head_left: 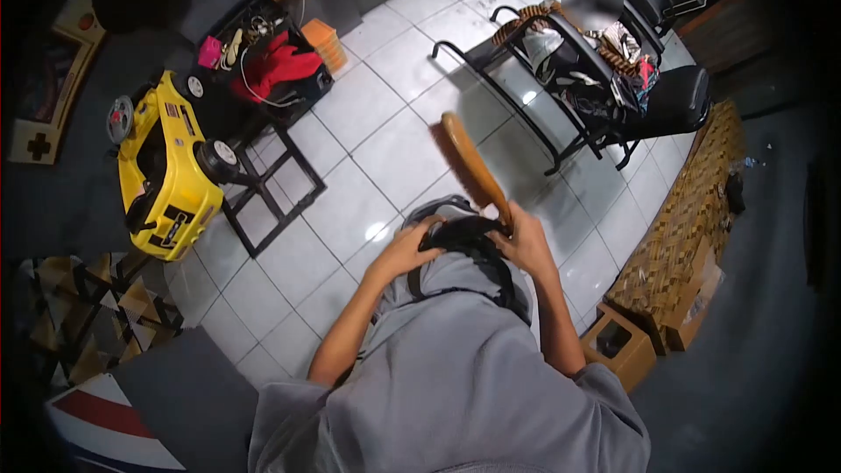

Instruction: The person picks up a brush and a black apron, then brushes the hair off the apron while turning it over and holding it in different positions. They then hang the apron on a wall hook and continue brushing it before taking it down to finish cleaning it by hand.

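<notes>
My right hand (527, 243) grips the handle end of a wooden brush (477, 162), which points up and away from me with its dark bristles facing left. A black item (464, 231), perhaps a pouch or strap, lies across my front at waist height. My left hand (406, 252) is closed on the left end of this item, fingers partly hidden. The fingers of my right hand also touch its right end. Dark straps hang below it over my grey clothing (455, 350).
A yellow toy car (175, 171) is at left beside a black metal frame (279, 188). Red cloth (282, 66) lies near an orange basket (324, 44). Black chairs (670, 105) bear striped cloth; a blurred patch hides detail there. Woven matting (674, 219) and a cardboard box (619, 346) are at right.
</notes>
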Tool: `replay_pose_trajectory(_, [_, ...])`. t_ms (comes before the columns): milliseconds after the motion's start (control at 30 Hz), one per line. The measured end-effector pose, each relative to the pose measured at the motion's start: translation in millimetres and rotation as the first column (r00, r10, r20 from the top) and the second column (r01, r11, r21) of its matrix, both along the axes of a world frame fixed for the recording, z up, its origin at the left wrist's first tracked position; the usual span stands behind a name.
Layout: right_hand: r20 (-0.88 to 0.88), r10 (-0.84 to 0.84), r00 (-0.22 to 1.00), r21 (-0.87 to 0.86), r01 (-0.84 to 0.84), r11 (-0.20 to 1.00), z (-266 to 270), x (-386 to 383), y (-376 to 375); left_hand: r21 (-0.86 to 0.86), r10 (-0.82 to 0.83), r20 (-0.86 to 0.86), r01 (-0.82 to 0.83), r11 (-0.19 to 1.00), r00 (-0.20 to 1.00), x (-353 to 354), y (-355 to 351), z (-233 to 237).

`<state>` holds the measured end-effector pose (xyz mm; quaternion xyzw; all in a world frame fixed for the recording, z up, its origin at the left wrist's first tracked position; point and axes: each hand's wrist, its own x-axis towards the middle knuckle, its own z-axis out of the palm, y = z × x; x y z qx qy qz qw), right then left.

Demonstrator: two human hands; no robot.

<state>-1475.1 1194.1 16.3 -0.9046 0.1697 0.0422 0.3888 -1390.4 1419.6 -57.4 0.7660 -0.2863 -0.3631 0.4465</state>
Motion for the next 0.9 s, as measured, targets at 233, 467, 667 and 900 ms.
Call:
replay_pose_trajectory(233, [0.097, -0.173, 0.980, 0.306, 0.136, 0.942, -12.3, -11.8, -29.8, -0.070, -0.122, 0.064, 0.127, 0.989, 0.990, 3.3, -21.2, -36.9])
replay_pose_trajectory(467, [0.028, -0.236, 0.971, 0.305, 0.216, 0.927, -14.6, -14.1, -51.4, 0.122, -0.186, 0.158, 0.167, 0.978, 0.970, 10.2, -50.8, -35.6])
replay_pose_trajectory(667, [0.032, -0.135, 0.990, 0.023, 0.134, 0.991, -19.9, -21.3, -81.4, 0.013, -0.121, 0.437, 0.129, 0.992, 0.891, 14.2, -53.1, -27.6])
replay_pose_trajectory(900, [-0.127, -0.113, 0.985, -0.340, 0.063, 0.938, -78.3, 6.0, -108.5, 0.113, 0.083, 0.601, -0.187, 0.976, 0.795, 57.7, -89.1, -40.8])
